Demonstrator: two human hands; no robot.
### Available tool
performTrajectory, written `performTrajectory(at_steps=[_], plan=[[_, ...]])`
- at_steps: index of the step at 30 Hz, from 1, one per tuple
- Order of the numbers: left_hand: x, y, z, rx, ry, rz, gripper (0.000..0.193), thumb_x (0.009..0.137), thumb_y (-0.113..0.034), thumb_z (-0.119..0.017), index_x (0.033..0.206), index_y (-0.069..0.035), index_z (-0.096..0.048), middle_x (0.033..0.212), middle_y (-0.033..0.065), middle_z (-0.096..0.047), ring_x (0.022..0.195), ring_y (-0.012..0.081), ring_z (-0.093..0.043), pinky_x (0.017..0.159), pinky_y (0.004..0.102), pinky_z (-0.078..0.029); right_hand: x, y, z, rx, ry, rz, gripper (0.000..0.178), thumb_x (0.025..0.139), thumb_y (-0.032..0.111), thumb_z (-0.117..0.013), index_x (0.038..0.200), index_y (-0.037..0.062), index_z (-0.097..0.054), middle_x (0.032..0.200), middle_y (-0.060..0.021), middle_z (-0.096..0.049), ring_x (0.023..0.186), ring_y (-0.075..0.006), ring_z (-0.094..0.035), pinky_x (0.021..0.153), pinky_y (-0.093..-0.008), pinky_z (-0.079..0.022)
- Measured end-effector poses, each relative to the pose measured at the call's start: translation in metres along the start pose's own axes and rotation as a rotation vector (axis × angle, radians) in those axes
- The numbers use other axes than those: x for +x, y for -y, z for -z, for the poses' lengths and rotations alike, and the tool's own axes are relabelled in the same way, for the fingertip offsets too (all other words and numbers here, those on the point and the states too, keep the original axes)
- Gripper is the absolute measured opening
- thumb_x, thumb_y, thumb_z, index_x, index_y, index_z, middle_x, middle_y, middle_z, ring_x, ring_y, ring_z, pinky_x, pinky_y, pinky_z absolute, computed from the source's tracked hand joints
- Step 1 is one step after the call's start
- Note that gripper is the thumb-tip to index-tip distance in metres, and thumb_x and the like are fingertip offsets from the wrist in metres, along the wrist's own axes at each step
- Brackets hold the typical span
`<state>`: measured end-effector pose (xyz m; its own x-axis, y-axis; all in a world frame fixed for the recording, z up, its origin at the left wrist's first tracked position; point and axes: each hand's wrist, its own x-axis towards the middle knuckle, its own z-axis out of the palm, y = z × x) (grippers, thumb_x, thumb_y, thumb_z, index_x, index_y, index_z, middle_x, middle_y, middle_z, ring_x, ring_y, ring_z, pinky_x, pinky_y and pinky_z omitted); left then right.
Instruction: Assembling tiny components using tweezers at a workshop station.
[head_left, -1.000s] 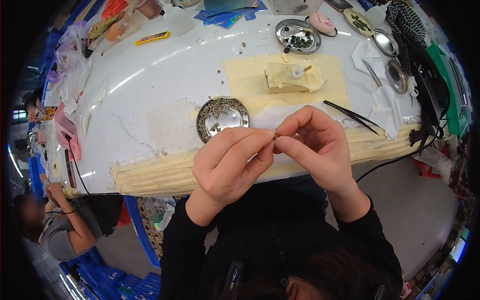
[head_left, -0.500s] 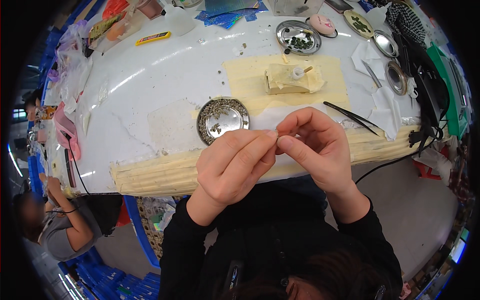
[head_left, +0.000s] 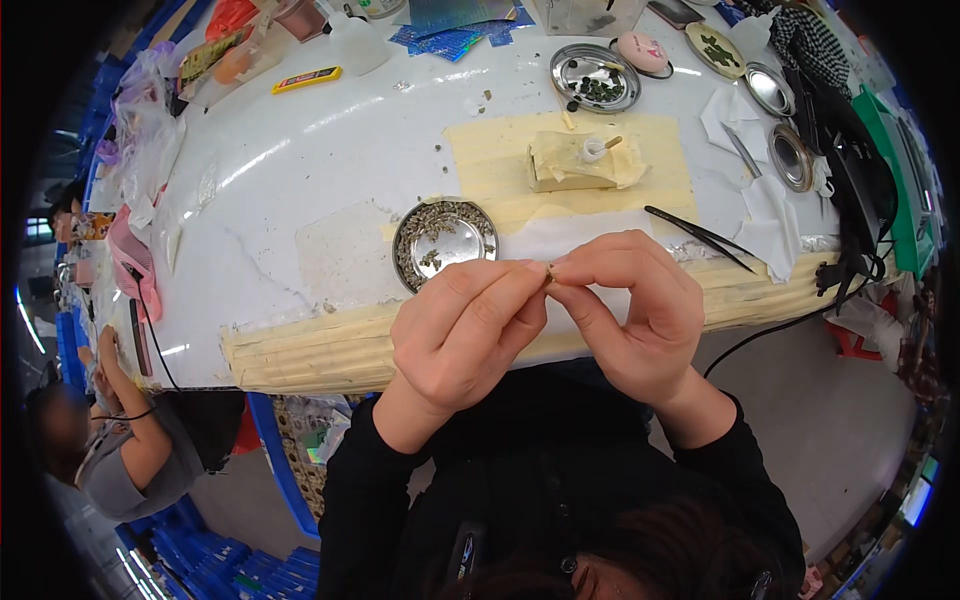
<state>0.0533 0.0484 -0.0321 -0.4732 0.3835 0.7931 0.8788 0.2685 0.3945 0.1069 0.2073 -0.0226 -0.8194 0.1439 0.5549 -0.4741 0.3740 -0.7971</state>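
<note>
My left hand (head_left: 465, 325) and my right hand (head_left: 640, 310) meet fingertip to fingertip above the table's near edge. Pinched between them is a tiny brownish piece (head_left: 550, 276), mostly covered by the fingers and too small to name. Just beyond my left hand stands a round metal dish (head_left: 462, 237) with many small grey-brown pieces along its rim and a few in its middle. Black tweezers (head_left: 700, 233) lie on the table past my right hand. Farther back, a tape-covered block (head_left: 560, 170) carries a small white cup (head_left: 594, 149) with a stick in it.
At the back right, a metal plate (head_left: 620, 103) holds dark green bits, beside a pink round object (head_left: 641, 50). A yellow box (head_left: 307, 80) and a white bottle (head_left: 357, 45) stand at the back left. Another person (head_left: 140, 450) sits at the far left.
My right hand has closed in, its thumb and forefinger now pinching at the left fingertips. My left hand has barely moved. The other person's hands at the left have shifted.
</note>
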Motion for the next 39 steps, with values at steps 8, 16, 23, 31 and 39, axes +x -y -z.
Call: performTrajectory(at_steps=[8, 16, 23, 31, 39], plan=[[0.004, 0.001, -0.002, -0.104, -0.009, 0.091, 0.024, 0.068, 0.008, -0.074, 0.09, 0.002, -0.067, 0.081, 0.0099, -0.067, 0.067, 0.0209, -0.065, 0.057, 0.0281, -0.052, -0.006, -0.004, -0.005, 0.41, 0.01, -0.371, 0.009, 0.084, -0.001, -0.067, 0.092, -0.0022, -0.063, 0.087, -0.0067, -0.065, 0.077, -0.011, -0.063, 0.069, -0.0247, -0.052], [0.003, 0.003, 0.0, -0.197, 0.011, 0.099, 0.027, 0.07, 0.007, -0.074, 0.096, 0.002, -0.069, 0.085, 0.0108, -0.068, 0.069, 0.0207, -0.065, 0.057, 0.0279, -0.052, -0.006, -0.005, 0.0, 0.767, 0.139, -0.604, 0.012, 0.093, 0.006, -0.059, 0.1, -0.0028, -0.057, 0.093, -0.0052, -0.06, 0.082, -0.0091, -0.059, 0.074, -0.0242, -0.052], [0.003, 0.004, 0.003, -0.178, 0.067, 0.057, 0.028, 0.072, 0.008, -0.073, 0.1, 0.003, -0.068, 0.087, 0.0117, -0.067, 0.071, 0.0216, -0.065, 0.059, 0.0285, -0.052, -0.003, -0.005, 0.003, 0.765, 0.142, -0.617, 0.012, 0.093, 0.007, -0.06, 0.098, -0.0032, -0.057, 0.092, -0.0058, -0.06, 0.081, -0.0087, -0.059, 0.072, -0.0237, -0.051], [0.004, 0.001, 0.004, -0.243, 0.066, 0.114, 0.024, 0.074, 0.006, -0.073, 0.097, 0.003, -0.068, 0.085, 0.0118, -0.067, 0.072, 0.0217, -0.066, 0.059, 0.0286, -0.052, -0.003, -0.003, 0.004, 0.784, 0.146, -0.625, 0.008, 0.092, 0.004, -0.06, 0.095, -0.0029, -0.057, 0.089, -0.0051, -0.06, 0.078, -0.0086, -0.059, 0.069, -0.0222, -0.051], [0.005, -0.002, 0.002, -0.146, 0.072, 0.103, 0.021, 0.073, 0.006, -0.073, 0.093, 0.003, -0.067, 0.082, 0.0112, -0.067, 0.07, 0.0219, -0.065, 0.057, 0.029, -0.053, -0.004, -0.005, -0.002, 0.28, 0.039, -0.224, 0.009, 0.082, -0.001, -0.067, 0.087, -0.0008, -0.06, 0.08, -0.0067, -0.062, 0.071, -0.0131, -0.061, 0.063, -0.0244, -0.05]])
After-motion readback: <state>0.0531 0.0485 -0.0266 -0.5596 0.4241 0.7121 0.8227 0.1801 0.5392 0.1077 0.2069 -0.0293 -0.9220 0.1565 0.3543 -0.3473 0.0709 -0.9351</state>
